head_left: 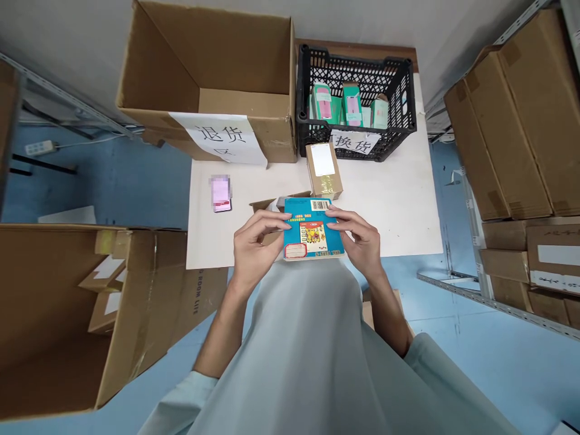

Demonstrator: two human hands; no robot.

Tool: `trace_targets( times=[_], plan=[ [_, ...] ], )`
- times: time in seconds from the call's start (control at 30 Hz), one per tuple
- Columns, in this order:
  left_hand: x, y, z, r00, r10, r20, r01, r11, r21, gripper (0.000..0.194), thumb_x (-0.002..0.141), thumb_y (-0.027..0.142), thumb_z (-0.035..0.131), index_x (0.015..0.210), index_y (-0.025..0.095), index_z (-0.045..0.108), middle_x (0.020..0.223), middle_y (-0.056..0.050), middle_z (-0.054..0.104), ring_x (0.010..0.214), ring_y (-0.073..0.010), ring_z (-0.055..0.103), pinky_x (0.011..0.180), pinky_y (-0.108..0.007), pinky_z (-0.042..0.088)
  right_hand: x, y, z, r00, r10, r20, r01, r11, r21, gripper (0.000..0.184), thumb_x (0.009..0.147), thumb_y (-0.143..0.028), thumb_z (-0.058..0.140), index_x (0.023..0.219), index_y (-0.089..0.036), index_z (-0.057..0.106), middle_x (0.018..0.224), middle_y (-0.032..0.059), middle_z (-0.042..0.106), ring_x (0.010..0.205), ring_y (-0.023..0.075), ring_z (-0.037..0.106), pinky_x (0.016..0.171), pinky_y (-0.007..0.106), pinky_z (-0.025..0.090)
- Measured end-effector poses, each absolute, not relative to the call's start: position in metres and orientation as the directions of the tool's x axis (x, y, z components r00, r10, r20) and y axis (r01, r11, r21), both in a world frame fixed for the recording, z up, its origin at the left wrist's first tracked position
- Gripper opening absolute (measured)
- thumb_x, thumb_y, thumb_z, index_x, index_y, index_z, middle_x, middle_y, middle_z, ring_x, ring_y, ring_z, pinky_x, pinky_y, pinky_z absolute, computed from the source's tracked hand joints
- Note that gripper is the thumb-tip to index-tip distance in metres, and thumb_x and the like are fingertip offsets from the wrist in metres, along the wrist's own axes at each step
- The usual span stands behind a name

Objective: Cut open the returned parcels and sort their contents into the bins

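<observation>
Between my two hands is a small blue book (pixel 295 212) with a barcode at its top right and a picture panel on its cover. My left hand (pixel 257 241) grips its left edge, fingers on the cover. On the opposite edge, my right hand (pixel 362 241) holds it the same way. Partly hidden behind the book lies an opened cardboard box (pixel 263 206), its flaps showing. A taped brown carton (pixel 323 171) with a white label stands just beyond it on the white table (pixel 394 211).
At the back of the table stand a large open carton (pixel 158 130) with a paper sign and a black crate (pixel 357 130) of green boxes. A phone (pixel 222 193) lies at left. An open carton (pixel 140 302) with small parcels is lower left; cartons (pixel 521 121) fill the right shelf.
</observation>
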State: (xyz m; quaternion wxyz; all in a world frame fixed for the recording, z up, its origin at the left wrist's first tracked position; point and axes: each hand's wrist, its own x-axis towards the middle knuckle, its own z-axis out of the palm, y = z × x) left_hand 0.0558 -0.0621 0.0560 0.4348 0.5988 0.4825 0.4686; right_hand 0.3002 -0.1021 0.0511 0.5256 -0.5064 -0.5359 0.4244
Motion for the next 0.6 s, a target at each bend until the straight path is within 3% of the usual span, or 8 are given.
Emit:
trace_targets(
  times=[0.17, 0.3, 0.47, 0.6],
  plan=[
    [0.059, -0.062, 0.062, 0.058, 0.995, 0.083, 0.085, -0.087, 0.993, 0.035, 0.086, 0.05, 0.095, 0.082, 0.023, 0.071, 0.103, -0.008, 0.082, 0.107, -0.0243, 0.08, 0.093, -0.039, 0.067, 0.301, -0.101, 0.051, 0.085, 0.988, 0.125, 0.102, 0.116, -0.988, 0.022, 0.108, -0.053, 0.075, 0.115, -0.038, 0.09, 0.131, 0.0043, 0.086, 0.134, 0.0293, 0.078, 0.123, 0.054, 0.061],
    [0.059, -0.06, 0.064, 0.041, 0.999, 0.024, 0.091, -0.027, 0.995, 0.044, 0.082, 0.054, 0.098, 0.076, 0.023, 0.067, 0.095, -0.006, 0.079, 0.094, -0.0211, 0.077, 0.084, -0.033, 0.064, 0.298, -0.102, 0.042, 0.208, 0.978, 0.02, 0.088, 0.001, -0.996, 0.039, 0.102, -0.057, 0.082, 0.132, -0.033, 0.079, 0.117, 0.0051, 0.087, 0.115, 0.0253, 0.082, 0.109, 0.044, 0.067],
    [0.056, -0.059, 0.061, 0.082, 0.995, -0.064, 0.095, 0.056, 0.994, 0.044, 0.085, 0.061, 0.095, 0.095, 0.022, 0.079, 0.088, -0.004, 0.076, 0.078, -0.0165, 0.069, 0.075, -0.029, 0.062, 0.298, -0.102, 0.041, 0.213, 0.977, 0.012, 0.114, -0.013, -0.993, 0.031, 0.102, -0.059, 0.081, 0.109, -0.03, 0.082, 0.11, 0.0057, 0.085, 0.107, 0.0241, 0.08, 0.099, 0.038, 0.066],
    [0.051, -0.061, 0.06, 0.136, 0.988, -0.07, 0.069, 0.061, 0.996, 0.038, 0.096, 0.056, 0.088, 0.11, 0.021, 0.085, 0.099, -0.006, 0.079, 0.08, -0.0163, 0.071, 0.074, -0.029, 0.064, 0.305, -0.101, 0.048, 0.117, 0.993, 0.016, 0.129, 0.001, -0.992, 0.036, 0.11, -0.06, 0.069, 0.115, -0.03, 0.088, 0.12, 0.0073, 0.085, 0.111, 0.0252, 0.078, 0.092, 0.038, 0.066]
  ],
)
